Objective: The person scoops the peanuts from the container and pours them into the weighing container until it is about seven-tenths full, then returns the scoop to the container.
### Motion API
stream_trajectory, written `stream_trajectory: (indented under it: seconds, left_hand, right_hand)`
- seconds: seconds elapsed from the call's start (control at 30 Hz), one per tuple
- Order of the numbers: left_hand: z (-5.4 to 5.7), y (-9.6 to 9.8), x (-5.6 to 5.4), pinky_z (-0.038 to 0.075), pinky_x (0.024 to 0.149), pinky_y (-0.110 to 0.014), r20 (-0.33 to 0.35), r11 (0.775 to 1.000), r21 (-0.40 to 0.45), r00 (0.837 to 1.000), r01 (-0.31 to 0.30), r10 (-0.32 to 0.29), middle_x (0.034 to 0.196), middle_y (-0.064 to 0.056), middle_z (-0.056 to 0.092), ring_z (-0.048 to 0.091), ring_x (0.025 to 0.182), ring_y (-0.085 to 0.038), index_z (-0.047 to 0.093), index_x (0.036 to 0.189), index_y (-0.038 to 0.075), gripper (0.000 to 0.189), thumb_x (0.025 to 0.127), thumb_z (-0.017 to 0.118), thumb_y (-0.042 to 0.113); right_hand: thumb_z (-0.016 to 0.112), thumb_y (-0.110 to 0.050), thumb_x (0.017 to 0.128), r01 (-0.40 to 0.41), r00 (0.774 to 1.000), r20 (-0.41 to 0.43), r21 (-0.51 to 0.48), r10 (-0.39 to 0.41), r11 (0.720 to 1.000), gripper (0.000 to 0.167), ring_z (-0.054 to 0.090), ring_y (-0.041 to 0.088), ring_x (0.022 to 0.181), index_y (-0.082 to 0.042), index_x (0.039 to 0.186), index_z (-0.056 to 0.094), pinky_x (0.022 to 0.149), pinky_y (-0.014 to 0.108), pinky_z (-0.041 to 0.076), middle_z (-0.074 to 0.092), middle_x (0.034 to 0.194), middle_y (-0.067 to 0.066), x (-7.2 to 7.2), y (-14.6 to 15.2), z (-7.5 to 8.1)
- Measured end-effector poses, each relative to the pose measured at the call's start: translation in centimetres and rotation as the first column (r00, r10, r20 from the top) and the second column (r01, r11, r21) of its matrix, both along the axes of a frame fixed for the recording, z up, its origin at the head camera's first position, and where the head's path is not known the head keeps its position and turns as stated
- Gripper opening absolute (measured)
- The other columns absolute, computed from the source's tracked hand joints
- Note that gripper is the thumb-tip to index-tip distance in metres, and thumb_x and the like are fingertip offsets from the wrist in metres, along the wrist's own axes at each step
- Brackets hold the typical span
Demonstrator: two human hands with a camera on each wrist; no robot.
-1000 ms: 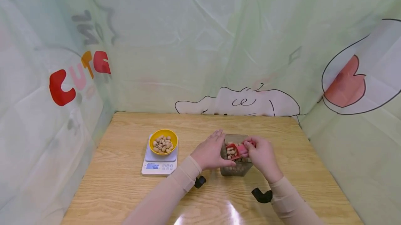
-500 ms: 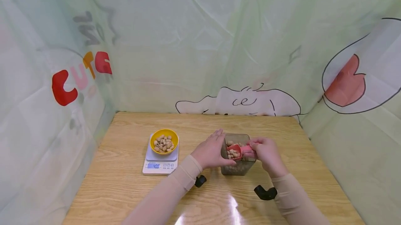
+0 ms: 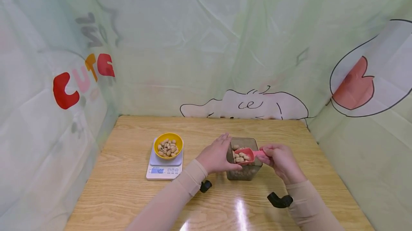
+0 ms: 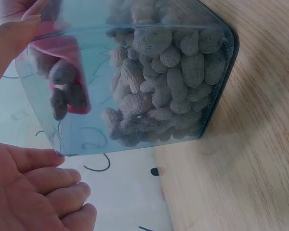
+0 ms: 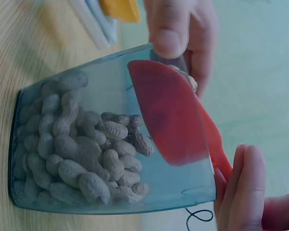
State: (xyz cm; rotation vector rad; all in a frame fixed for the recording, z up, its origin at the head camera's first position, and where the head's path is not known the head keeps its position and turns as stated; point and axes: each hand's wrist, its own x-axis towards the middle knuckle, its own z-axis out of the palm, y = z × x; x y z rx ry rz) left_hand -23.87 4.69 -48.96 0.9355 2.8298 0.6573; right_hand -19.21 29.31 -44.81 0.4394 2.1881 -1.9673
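Observation:
A clear smoky plastic container holds many unshelled peanuts. My left hand grips its left side near the rim, thumb on the near side and fingers toward the far side. My right hand pinches the handle of a red scoop at the container's right. Several peanuts lie in the scoop, its bowl still within the container's mouth. Through the wall in the right wrist view, the scoop sits above the peanut pile. To the left, a yellow bowl of peanuts stands on a digital scale.
The scale's display seems to read 40.0. Everything stands on a wooden table, with printed curtains behind and at both sides. A black curved piece sits by the right wrist, another by the left.
My right hand has drawn back to the right with the scoop, which now lies flatter with peanuts showing in it. The left hand, container, bowl and scale have stayed in place.

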Motion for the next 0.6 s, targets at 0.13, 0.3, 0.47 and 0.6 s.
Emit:
stream_trajectory:
  seconds: [0.13, 0.3, 0.47, 0.6]
  left_hand:
    - [-0.2, 0.0, 0.0, 0.039, 0.131, -0.044, 0.002, 1.000, -0.002, 1.000, 0.003, -0.003, 0.180, -0.013, 0.024, 0.029, 0.166, -0.028, 0.030, 0.170, 0.008, 0.117, 0.086, 0.077, 0.074]
    - [-0.4, 0.0, -0.2, 0.040, 0.130, -0.044, -0.004, 1.000, 0.008, 1.000, 0.010, -0.010, 0.179, -0.014, 0.026, 0.030, 0.166, -0.028, 0.030, 0.170, 0.007, 0.117, 0.086, 0.077, 0.074]
    - [-0.3, 0.0, -0.3, 0.040, 0.130, -0.044, -0.007, 1.000, 0.009, 1.000, 0.011, -0.011, 0.179, -0.014, 0.026, 0.029, 0.166, -0.028, 0.029, 0.170, 0.008, 0.118, 0.086, 0.077, 0.075]
    - [-0.3, 0.0, -0.2, 0.038, 0.130, -0.043, 0.002, 1.000, 0.003, 1.000, 0.006, -0.006, 0.180, -0.013, 0.024, 0.028, 0.167, -0.027, 0.028, 0.171, 0.008, 0.119, 0.085, 0.077, 0.074]
  right_hand:
    - [0.051, -0.004, 0.112, 0.045, 0.997, -0.071, 0.108, -0.038, 0.993, 0.034, 0.076, 0.005, 0.073, 0.022, 0.133, 0.055, 0.075, 0.022, 0.066, 0.070, 0.091, 0.006, 0.4, -1.5, 0.0]
    - [0.055, -0.005, 0.110, 0.079, 0.981, -0.194, 0.328, -0.015, 0.941, 0.027, 0.076, 0.011, 0.070, 0.016, 0.120, 0.069, 0.070, 0.027, 0.068, 0.073, 0.090, 0.016, 0.7, -3.7, 0.1]
    - [0.053, -0.006, 0.111, 0.064, 0.986, -0.166, 0.302, -0.013, 0.951, 0.030, 0.075, 0.009, 0.070, 0.018, 0.124, 0.066, 0.070, 0.025, 0.067, 0.072, 0.091, 0.013, 0.6, -3.6, 0.1]
    - [0.049, -0.007, 0.113, 0.031, 0.997, -0.078, 0.126, -0.021, 0.992, 0.036, 0.075, 0.005, 0.072, 0.023, 0.134, 0.055, 0.073, 0.021, 0.066, 0.070, 0.089, 0.005, 0.4, -1.9, 0.1]
